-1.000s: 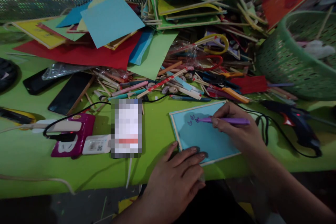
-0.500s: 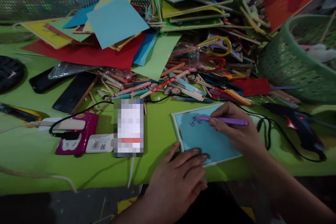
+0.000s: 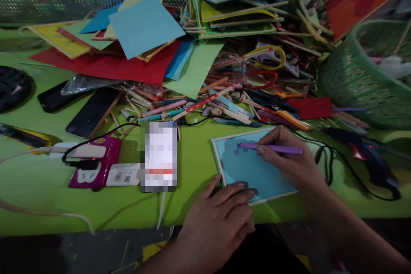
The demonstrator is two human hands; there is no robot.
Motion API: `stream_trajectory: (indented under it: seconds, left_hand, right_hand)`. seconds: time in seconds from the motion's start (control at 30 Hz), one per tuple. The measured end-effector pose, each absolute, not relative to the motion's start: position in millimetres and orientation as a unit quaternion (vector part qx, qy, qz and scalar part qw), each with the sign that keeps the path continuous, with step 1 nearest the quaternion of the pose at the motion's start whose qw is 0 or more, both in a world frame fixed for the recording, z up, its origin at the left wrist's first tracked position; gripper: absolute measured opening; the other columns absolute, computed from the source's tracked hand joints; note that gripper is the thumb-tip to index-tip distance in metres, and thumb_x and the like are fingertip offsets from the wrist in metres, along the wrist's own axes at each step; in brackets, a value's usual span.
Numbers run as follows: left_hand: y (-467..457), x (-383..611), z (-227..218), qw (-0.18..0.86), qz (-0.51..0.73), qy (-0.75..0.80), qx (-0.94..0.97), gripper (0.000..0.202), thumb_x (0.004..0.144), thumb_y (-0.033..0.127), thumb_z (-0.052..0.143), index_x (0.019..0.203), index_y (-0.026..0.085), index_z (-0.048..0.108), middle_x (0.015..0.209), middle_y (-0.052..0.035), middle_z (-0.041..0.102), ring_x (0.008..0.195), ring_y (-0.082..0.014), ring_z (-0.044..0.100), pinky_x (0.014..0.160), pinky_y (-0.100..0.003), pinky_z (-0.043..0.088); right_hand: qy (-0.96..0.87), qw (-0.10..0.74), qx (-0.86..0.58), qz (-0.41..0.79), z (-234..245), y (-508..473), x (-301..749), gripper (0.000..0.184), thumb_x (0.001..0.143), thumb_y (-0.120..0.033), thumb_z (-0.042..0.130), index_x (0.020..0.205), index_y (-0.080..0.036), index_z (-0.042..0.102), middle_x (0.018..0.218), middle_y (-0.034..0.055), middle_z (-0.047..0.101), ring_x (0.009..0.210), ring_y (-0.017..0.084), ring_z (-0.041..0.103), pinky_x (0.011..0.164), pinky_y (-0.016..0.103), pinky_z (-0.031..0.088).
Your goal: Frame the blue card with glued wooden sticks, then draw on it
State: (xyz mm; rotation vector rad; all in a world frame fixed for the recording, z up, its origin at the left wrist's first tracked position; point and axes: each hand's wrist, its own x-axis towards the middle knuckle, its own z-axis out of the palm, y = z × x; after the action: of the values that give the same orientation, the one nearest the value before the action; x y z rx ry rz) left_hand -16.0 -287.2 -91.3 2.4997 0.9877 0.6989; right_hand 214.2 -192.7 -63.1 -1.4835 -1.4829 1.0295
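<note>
A blue card [image 3: 253, 171] edged with thin wooden sticks lies on the green table [image 3: 192, 154] in front of me. Small dark drawn marks [image 3: 236, 152] show in its upper part. My right hand [image 3: 285, 158] grips a purple pen [image 3: 282, 149], its tip at these marks. Resting over the card's lower left corner is my left hand [image 3: 221, 209], fingers stretched out and holding nothing. Left of the card stands a phone with a blurred screen [image 3: 160, 154], a white cable running below it.
A purple power strip [image 3: 111, 158] with plugs is at left, near two dark phones [image 3: 93, 111]. A glue gun [image 3: 366, 154] lies at right below a green basket [image 3: 340, 72]. Colored paper [image 3: 146, 25], sticks, pens and stick-framed cards [image 3: 237, 13] pile up across the back.
The whole view has shifted slightly, so things sit a little further right. The pen tip stays at the same marks, and both hands keep nearly the same pose.
</note>
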Motion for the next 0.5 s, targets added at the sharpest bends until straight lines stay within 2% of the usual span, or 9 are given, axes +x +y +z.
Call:
stream_trajectory:
  seconds: [0.3, 0.5]
  left_hand:
    - [-286.6, -16.0, -90.8, 0.188, 0.25, 0.35, 0.883, 0.02, 0.108, 0.041, 0.055, 0.112, 0.027, 0.069, 0.147, 0.0133, 0.065, 0.144, -0.0076, 0.051, 0.134, -0.032, 0.007]
    - [-286.0, -16.6, -89.8, 0.181, 0.251, 0.345, 0.886, 0.022, 0.109, 0.04, 0.053, 0.111, 0.027, 0.071, 0.147, 0.0107, 0.067, 0.143, -0.0088, 0.053, 0.133, -0.036, 0.018]
  right_hand:
    - [-0.581, 0.394, -0.584, 0.407, -66.8, -192.2, 214.4, 0.032, 0.081, -0.05, 0.084, 0.08, -0.025, 0.064, 0.069, 0.0001, 0.061, 0.06, 0.017, 0.051, 0.052, 0.031, 0.039]
    - [-0.575, 0.398, -0.588, 0.406, -66.0, -191.8, 212.6, 0.035, 0.08, -0.053, 0.085, 0.079, -0.025, 0.063, 0.069, -0.0006, 0.061, 0.061, 0.016, 0.052, 0.053, 0.031, 0.04]
